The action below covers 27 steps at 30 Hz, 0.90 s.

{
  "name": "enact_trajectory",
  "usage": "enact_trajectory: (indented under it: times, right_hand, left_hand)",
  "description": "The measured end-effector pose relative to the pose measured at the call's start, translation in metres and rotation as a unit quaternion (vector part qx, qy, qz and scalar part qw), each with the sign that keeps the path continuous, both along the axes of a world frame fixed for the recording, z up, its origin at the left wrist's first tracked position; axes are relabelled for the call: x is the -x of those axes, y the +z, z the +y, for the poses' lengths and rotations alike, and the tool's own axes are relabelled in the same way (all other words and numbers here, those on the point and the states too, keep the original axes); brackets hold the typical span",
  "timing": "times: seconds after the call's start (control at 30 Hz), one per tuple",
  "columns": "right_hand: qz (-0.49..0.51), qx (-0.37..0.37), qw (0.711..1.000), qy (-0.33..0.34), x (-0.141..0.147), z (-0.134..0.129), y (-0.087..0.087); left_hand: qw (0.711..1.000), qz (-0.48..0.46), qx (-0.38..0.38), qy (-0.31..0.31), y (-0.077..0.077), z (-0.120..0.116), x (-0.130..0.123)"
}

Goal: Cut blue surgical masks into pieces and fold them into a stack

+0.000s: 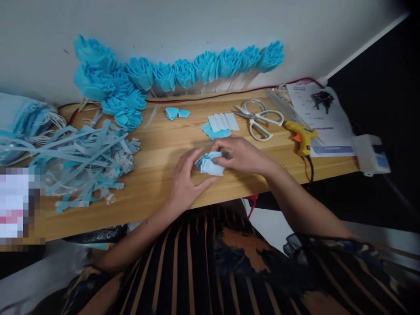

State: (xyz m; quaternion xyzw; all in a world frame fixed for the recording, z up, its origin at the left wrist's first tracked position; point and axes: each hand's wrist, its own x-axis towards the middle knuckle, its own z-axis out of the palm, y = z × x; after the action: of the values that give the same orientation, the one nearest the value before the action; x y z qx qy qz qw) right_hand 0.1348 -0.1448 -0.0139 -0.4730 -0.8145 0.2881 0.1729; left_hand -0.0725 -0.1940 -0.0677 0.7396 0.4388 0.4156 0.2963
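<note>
A small stack of light blue cut fabric pieces (211,165) sits near the table's front edge, between my two hands. My right hand (244,155) has its fingers curled and pinched at the stack's right side; a small dark patch between the fingers is too unclear to name. On the other side, my left hand (187,179) curves around the stack with thumb and fingers apart. Just beyond lie pleated pale pieces (225,122) on top of a brighter blue piece (215,132). Two small blue cut pieces (177,113) rest farther back to the left.
Blue fabric flowers (185,73) on sticks line the wall. Fabric strips (95,157) and face masks (22,118) pile up at left. At right are white-handled scissors (262,120), a yellow glue gun (303,138), keys (322,99) on paper, and a white box (370,154).
</note>
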Motion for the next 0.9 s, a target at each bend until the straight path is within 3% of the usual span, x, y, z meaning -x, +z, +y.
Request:
enact_trajectory:
  times: [0.13,0.27,0.33,0.5,0.63,0.9]
  right_hand:
    - [0.156,0.039,0.985,-0.058,0.003,-0.017,-0.012]
    - [0.211,0.040,0.973,-0.087,0.002,-0.027,-0.025]
    - [0.214,0.035,0.973,-0.079,-0.001,-0.030,-0.030]
    - [0.183,0.025,0.982,-0.042,-0.005,-0.030,-0.046]
    - [0.172,0.005,0.985,-0.030,-0.007,-0.029,-0.054]
    - [0.152,-0.016,0.987,-0.056,-0.013,-0.028,-0.047]
  left_hand:
    - [1.000,-0.012,0.027,0.011,0.004,0.003,-0.005]
    - [0.997,0.055,-0.043,0.027,0.009,0.005,-0.005]
    - [0.994,0.089,-0.068,0.013,0.008,0.005,-0.006]
    - [0.992,0.119,-0.032,0.016,-0.005,0.005,-0.012]
    - [0.991,0.123,-0.046,0.016,-0.009,0.006,-0.017]
    - [0.990,0.115,-0.068,0.047,-0.002,0.006,-0.022]
